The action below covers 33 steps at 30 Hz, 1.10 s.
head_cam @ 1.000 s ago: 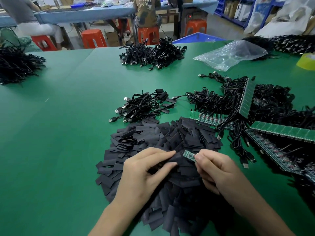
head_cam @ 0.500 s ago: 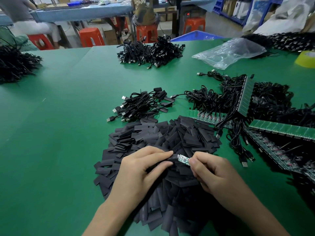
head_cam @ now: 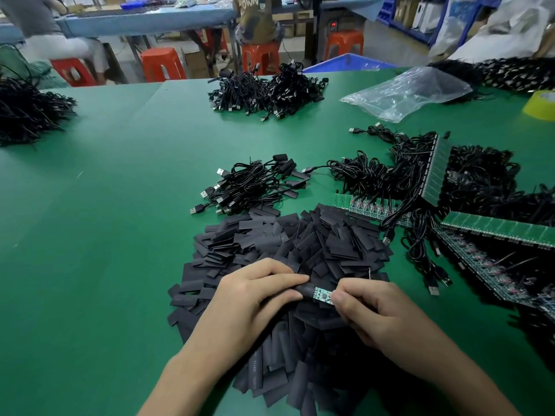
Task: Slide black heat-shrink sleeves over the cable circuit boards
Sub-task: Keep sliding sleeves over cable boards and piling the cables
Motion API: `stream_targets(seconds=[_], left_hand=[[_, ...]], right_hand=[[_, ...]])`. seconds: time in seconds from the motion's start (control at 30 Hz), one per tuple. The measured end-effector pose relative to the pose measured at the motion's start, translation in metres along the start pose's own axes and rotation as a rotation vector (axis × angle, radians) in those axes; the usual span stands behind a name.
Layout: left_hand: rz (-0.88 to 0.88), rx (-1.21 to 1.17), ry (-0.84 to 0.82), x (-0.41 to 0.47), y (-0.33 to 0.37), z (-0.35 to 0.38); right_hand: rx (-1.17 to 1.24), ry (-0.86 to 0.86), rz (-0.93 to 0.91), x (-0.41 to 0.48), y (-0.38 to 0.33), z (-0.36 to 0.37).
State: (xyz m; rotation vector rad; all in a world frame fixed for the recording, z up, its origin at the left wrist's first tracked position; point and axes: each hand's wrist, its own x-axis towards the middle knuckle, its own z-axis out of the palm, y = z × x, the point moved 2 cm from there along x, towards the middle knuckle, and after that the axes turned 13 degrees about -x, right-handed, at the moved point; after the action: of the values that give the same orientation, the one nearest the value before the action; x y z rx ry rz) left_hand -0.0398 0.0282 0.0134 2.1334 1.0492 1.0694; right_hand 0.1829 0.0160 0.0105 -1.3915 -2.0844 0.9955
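Note:
A heap of flat black heat-shrink sleeves (head_cam: 300, 247) covers the green table in front of me. Over it, my left hand (head_cam: 255, 298) pinches one black sleeve (head_cam: 307, 289) between thumb and fingers. My right hand (head_cam: 369, 310) pinches a small green circuit board (head_cam: 322, 294) by its right end. The board's left end sits inside the sleeve's mouth, with most of the board still showing. A thin lead (head_cam: 369, 273) sticks up behind my right fingers. The cable of this board is hidden under my hands.
Sleeved USB cables (head_cam: 255, 183) lie just beyond the heap. Green board panels (head_cam: 495, 229) tangled with black cables fill the right side. More cable bundles (head_cam: 267, 91) lie further back and at the far left (head_cam: 27, 112), beside a clear plastic bag (head_cam: 405, 91) and yellow tape (head_cam: 540, 105).
The board's left end has gone into the sleeve's mouth. Both hands stayed over the near side of the heap, close together.

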Motion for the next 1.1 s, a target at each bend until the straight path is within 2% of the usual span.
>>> stream_targets(seconds=[0.27,0.53,0.7,0.9,1.1], left_hand=[[0.042,-0.01,-0.074,0.002,0.001,0.0],[0.003,-0.088,0.006,0.0,-0.002,0.004],[0.038,-0.062,0.039,-0.001,-0.002,0.007],[0.122,0.015,-0.004,-0.002,0.003,0.015],[0.109,-0.025,0.05,-0.002,0.005,0.014]], right_hand=[[0.011,0.021,0.024,0.001,0.003,0.001],[0.071,0.063,0.034,0.002,0.004,0.004],[0.065,0.046,0.031,0.002,0.003,0.005],[-0.022,0.026,-0.013,0.001,0.0,0.005],[0.055,0.023,-0.001,0.001,-0.003,0.006]])
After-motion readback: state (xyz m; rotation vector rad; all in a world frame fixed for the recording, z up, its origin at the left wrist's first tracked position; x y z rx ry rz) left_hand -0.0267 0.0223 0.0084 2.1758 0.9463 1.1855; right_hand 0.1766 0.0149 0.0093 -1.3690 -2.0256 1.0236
